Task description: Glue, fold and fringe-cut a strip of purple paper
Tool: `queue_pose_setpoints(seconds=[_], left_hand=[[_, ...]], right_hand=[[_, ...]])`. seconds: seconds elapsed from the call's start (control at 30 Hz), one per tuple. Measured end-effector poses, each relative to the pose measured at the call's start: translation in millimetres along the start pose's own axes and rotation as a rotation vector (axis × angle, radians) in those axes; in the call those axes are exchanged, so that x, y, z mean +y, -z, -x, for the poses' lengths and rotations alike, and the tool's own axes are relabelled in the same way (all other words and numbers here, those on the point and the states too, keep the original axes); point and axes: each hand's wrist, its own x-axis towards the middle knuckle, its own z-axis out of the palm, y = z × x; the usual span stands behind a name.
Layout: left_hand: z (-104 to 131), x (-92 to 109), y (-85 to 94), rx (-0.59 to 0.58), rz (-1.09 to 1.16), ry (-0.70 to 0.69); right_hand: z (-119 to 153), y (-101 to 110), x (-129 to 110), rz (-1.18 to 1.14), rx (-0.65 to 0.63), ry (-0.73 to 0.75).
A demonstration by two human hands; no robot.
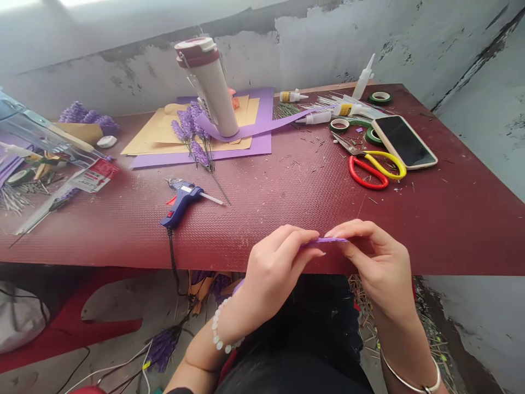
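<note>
A thin purple strip [331, 239] runs between my two hands above the table's front edge. My left hand [283, 268] pinches its left end between thumb and fingers, and a bit of purple shows behind that wrist. At the strip's right end, my right hand [377, 262] has thumb and fingertips closed on it. Beyond my hands lie scissors [371, 171] with one red and one yellow handle. A blue glue gun [182, 202] with a glue stick in its back rests to the left of my hands.
A tumbler [213, 87] stands on purple and tan sheets [141, 134], beside purple flowers [188, 126]. A phone [404, 141], tape rolls [339, 126] and glue bottles [364, 79] are at the back right. Plastic packaging [45, 131] lies left. The gun's cord [172, 254] hangs over the front edge.
</note>
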Motion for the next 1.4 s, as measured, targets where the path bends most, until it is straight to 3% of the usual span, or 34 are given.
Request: queue_pose_setpoints(seconds=[0.5, 0.87, 0.97, 1.07, 1.27, 1.4], left_hand=[[5, 2, 1.1, 0.023, -0.004, 0.037], [16, -8, -0.7, -0.111, -0.084, 0.069], [17, -8, 0.4, -0.167, -0.052, 0.095], [12, -4, 1.4, -0.215, 0.053, 0.189], [0, 7, 3.5, -0.267, 0.275, 0.320], [0, 10, 1.8, -0.276, 0.291, 0.372]], right_hand=[[4, 0, 4, 0.011, 0.056, 0.001], [-4, 0, 13, -0.073, 0.386, -0.011], [-11, 5, 13, -0.077, 0.423, -0.011], [-14, 11, 12, -0.124, 0.349, -0.067], [-6, 0, 7, -0.271, -0.126, -0.334], [-1, -10, 5, -0.279, -0.108, -0.347]])
